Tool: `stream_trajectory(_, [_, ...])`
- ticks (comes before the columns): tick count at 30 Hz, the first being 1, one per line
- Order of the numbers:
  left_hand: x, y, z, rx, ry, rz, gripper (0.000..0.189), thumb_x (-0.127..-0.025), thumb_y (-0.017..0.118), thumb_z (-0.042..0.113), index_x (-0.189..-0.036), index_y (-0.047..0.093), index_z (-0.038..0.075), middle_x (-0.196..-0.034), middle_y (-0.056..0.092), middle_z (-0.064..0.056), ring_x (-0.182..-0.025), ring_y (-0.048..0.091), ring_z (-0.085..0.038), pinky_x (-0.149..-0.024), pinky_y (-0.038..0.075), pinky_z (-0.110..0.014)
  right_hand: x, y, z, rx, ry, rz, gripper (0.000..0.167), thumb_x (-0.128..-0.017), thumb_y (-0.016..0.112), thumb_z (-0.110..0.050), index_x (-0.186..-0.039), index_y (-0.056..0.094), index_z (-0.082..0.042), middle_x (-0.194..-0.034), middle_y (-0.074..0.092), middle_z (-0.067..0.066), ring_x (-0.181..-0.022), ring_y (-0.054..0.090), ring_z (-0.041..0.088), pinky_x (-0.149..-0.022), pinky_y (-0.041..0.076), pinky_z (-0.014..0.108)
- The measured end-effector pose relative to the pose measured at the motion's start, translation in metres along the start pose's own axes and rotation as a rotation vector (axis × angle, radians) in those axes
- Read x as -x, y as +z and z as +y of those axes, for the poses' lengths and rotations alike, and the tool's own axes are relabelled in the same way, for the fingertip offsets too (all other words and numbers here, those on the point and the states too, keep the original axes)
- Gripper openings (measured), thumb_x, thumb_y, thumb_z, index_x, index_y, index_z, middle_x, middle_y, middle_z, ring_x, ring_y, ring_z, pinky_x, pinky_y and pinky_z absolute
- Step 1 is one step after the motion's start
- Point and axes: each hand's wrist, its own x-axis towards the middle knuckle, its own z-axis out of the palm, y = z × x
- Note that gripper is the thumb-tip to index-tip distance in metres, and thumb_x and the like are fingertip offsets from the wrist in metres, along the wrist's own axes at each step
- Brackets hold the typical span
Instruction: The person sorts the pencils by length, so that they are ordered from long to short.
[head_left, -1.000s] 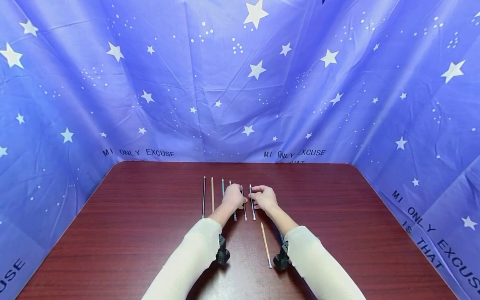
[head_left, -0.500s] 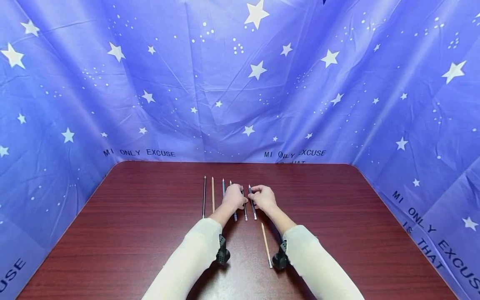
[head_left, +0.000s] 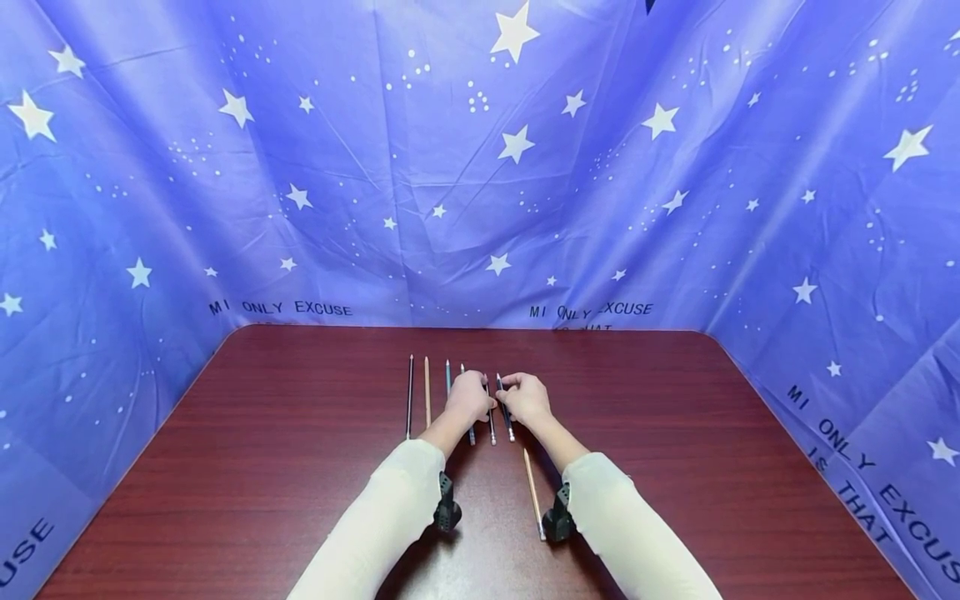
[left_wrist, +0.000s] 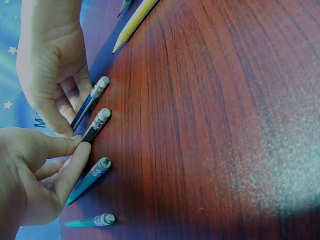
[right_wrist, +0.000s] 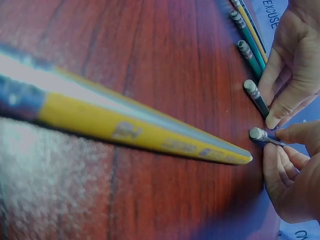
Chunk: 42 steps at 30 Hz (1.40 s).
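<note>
In the head view, my left hand (head_left: 468, 397) and right hand (head_left: 527, 398) are close together near the table's middle. Between thumb and finger, the left hand pinches a black pencil (left_wrist: 90, 134) with a white eraser, its eraser end toward me. Just right of it, my right hand pinches a dark blue pencil (right_wrist: 265, 136), slightly tilted against its neighbour. Two green pencils (left_wrist: 82, 189) lie left of the black one, partly behind my left hand in the head view. Further left are a yellow-tan pencil (head_left: 427, 396) and a dark pencil (head_left: 410, 400), roughly parallel.
A yellow pencil (head_left: 533, 496) lies nearer me beside my right forearm, looming large in the right wrist view. Another pencil's tip (left_wrist: 122, 7) shows beyond it in the left wrist view. The reddish-brown table (head_left: 262, 467) meets a blue starry curtain (head_left: 337, 167) behind and at the sides.
My right hand has edged left, and the far tip of its dark blue pencil has swung slightly toward the black pencil. The left hand has stayed nearly still.
</note>
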Motion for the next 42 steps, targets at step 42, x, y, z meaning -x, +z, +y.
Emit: stream_trajectory(42, [0.0006, -0.0022, 0.0024, -0.105, 0.018, 0.024, 0.045, -0.077, 0.075, 0.01, -0.119, 0.061, 0.0, -0.114, 0.065, -0.017, -0.07, 0.069, -0.019, -0.06, 0.057, -0.024, -0.0014, 0.0018, 0.0027, 0.124, -0.042, 0.031, 0.024, -0.083, 0.069, -0.017, -0.104, 0.069, -0.007, -0.053, 0.054, -0.004, -0.042, 0.048, 0.007, -0.043, 0.038, 0.02])
